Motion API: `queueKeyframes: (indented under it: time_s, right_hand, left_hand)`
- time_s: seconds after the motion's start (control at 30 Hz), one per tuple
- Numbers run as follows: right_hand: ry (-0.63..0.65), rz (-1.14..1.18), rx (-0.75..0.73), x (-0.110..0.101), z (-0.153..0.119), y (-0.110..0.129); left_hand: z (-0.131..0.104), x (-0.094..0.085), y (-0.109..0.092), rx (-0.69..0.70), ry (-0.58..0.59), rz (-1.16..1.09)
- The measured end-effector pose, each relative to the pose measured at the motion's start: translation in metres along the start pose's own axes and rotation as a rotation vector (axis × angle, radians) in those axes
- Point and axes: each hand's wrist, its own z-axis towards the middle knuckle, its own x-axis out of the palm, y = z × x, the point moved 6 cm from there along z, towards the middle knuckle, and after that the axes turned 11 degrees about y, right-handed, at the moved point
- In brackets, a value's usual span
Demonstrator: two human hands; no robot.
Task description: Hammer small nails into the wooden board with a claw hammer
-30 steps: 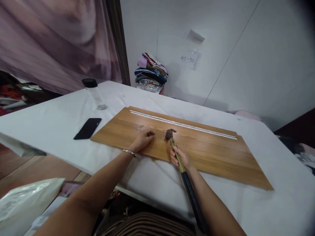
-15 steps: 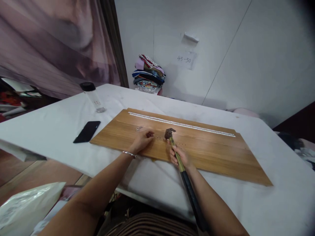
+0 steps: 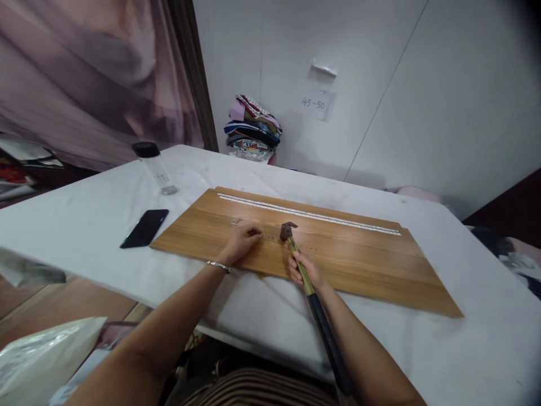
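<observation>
My right hand (image 3: 305,269) is wrapped round the handle of a claw hammer (image 3: 311,290), on its yellowish part above the black grip. The rusty hammer head is low over a wooden board (image 3: 372,259). My left hand (image 3: 245,239) rests on the board left of the head, thumb and fingertips pinched together; whatever is between them is too small to make out. A row of small dark dots (image 3: 307,248), apparently nail heads, runs along the board beside the hammer. A few loose nails (image 3: 235,222) lie on the board behind my left hand.
A long, white, marked strip (image 3: 308,214) lies along the board's far side. On the white-covered table (image 3: 97,197), left of the board, are a black phone (image 3: 145,228) and a clear bottle with black lid (image 3: 156,169). Folded clothes (image 3: 253,127) are stacked by the wall.
The view has shifted slightly. Both hands stay nearly in place over the board, the left still pinched and the right still gripping the hammer, its head still low by the row of dots.
</observation>
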Motion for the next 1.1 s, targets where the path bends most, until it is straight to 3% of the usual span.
queueKeyframes:
  time_s: [0.37,0.67,1.1]
  right_hand:
    - [0.007,0.024,0.017,-0.001,0.0,0.0]
    - [0.015,0.026,-0.005,0.0,0.0,0.003]
    - [0.014,0.007,-0.004,0.001,0.002,0.002]
  left_hand:
    - [0.002,0.004,0.004,0.025,0.016,0.023]
    - [0.003,0.006,0.014,-0.046,-0.002,-0.063]
    - [0.003,0.001,0.005,0.045,0.007,-0.01]
